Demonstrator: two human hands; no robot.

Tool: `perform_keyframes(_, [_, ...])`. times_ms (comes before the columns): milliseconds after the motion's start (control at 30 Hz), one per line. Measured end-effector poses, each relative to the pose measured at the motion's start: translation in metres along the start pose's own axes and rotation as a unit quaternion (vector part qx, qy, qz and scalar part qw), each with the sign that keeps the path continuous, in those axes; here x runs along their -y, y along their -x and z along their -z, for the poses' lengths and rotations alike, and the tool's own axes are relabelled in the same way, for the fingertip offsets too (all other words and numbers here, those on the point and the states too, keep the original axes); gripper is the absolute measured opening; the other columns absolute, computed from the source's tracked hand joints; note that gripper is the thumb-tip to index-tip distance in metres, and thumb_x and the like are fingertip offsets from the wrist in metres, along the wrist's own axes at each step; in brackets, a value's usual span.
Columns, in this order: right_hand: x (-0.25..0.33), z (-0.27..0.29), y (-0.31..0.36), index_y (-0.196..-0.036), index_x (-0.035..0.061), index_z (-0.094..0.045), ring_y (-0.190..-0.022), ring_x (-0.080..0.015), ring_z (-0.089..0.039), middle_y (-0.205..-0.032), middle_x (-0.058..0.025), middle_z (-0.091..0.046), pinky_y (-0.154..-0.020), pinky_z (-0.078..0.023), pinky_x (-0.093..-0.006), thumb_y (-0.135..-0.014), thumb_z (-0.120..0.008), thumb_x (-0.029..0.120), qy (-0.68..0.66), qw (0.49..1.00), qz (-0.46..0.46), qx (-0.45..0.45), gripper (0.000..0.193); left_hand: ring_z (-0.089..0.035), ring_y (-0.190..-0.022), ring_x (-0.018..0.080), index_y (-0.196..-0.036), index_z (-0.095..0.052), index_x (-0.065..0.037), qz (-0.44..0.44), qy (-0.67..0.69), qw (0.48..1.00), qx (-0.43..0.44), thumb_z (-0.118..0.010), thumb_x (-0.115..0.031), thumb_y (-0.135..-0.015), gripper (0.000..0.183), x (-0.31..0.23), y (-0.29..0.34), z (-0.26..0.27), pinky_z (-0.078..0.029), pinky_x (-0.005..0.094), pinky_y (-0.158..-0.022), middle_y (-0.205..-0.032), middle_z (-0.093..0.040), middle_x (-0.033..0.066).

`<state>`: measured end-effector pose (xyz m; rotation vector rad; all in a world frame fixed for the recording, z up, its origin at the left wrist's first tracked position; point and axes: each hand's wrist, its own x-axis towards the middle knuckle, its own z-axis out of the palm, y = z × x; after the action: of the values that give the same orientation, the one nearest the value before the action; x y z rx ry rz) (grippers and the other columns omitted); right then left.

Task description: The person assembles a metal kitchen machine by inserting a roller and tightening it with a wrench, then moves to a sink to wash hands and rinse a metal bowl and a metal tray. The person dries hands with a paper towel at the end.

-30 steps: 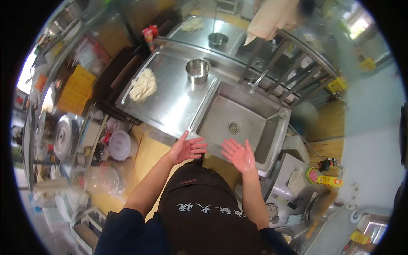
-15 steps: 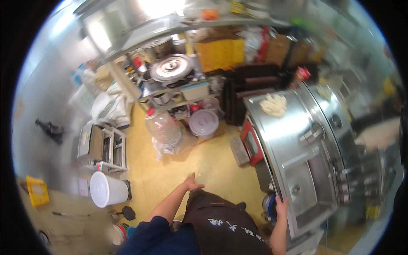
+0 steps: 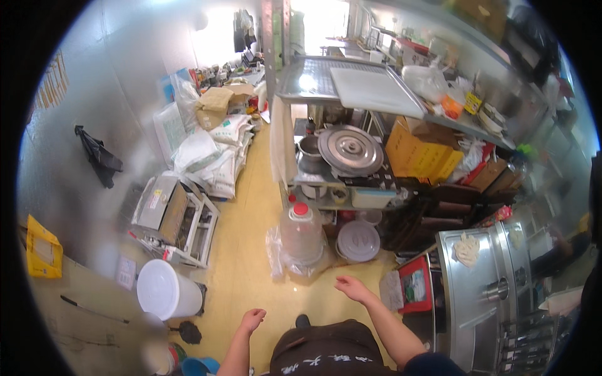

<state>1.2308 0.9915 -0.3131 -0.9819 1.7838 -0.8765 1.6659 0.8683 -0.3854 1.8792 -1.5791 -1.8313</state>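
My left hand [image 3: 253, 320] hangs over the yellow floor [image 3: 229, 276], its fingers loosely bent and nothing in them. Ahead and to the right, my right hand [image 3: 353, 289] reaches over the floor with its fingers partly apart, also holding nothing. Closest beyond the right hand is a lidded pale bucket [image 3: 359, 241]. Beside it stands a big clear plastic jug [image 3: 301, 233] with a red cap, a crumpled clear bag around its base. Neither hand touches anything. A dark apron [image 3: 326, 344] covers my front.
Right: steel sink counter [image 3: 454, 269] with a cloth [image 3: 466, 249], red crate [image 3: 415, 285] below. Ahead: steel shelving [image 3: 307, 78] with a large lidded pot [image 3: 351, 150]. Left: white lidded bin [image 3: 168, 289], metal machine [image 3: 164, 210] on a frame, stacked white sacks [image 3: 219, 156].
My right hand has left the sink counter's edge and swung forward over the floor. My left hand has drawn back. The view has turned and lifted, showing more of the room ahead.
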Motion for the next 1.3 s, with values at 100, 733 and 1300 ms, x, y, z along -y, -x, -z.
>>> perform_keyframes(100, [0.092,-0.023,-0.105,-0.132,0.0017,-0.064,-0.104,-0.0226,-0.069,-0.113,-0.0144,-0.073,-0.093,-0.054,-0.0362,-0.093,-0.071,0.032,-0.005,0.997,0.077,0.029,0.050,-0.070,-0.093,0.0180,-0.119,-0.071,-0.001,-0.004,0.089,0.995,-0.039,-0.069,-0.027,-0.095,0.035,-0.031,-0.001,0.043,-0.056,0.0329,-0.084,-0.105,-0.074,0.0078])
perform_keyframes(733, [0.323,-0.046,-0.306,-0.116,-0.0029,-0.067,-0.119,-0.0347,-0.053,-0.125,-0.0191,-0.054,-0.102,-0.045,-0.0439,-0.084,-0.077,0.022,0.096,0.900,0.315,-0.287,0.042,-0.063,-0.119,0.0178,-0.141,-0.058,-0.002,-0.265,0.103,0.958,0.044,-0.069,-0.025,-0.100,0.048,-0.338,-0.113,0.186,-0.050,0.0338,-0.104,-0.132,-0.066,0.0100])
perform_keyframes(1300, [0.541,-0.088,-0.347,-0.143,-0.0046,-0.048,-0.119,-0.0346,-0.061,-0.136,-0.0245,-0.059,-0.109,-0.044,-0.0447,-0.097,-0.044,0.036,-0.613,0.664,0.308,-0.296,0.061,-0.054,-0.131,0.0225,-0.151,-0.042,-0.001,0.035,0.412,0.727,0.549,-0.050,-0.031,-0.108,0.053,-0.587,-0.142,0.157,-0.040,0.0348,-0.114,-0.142,-0.054,0.0128])
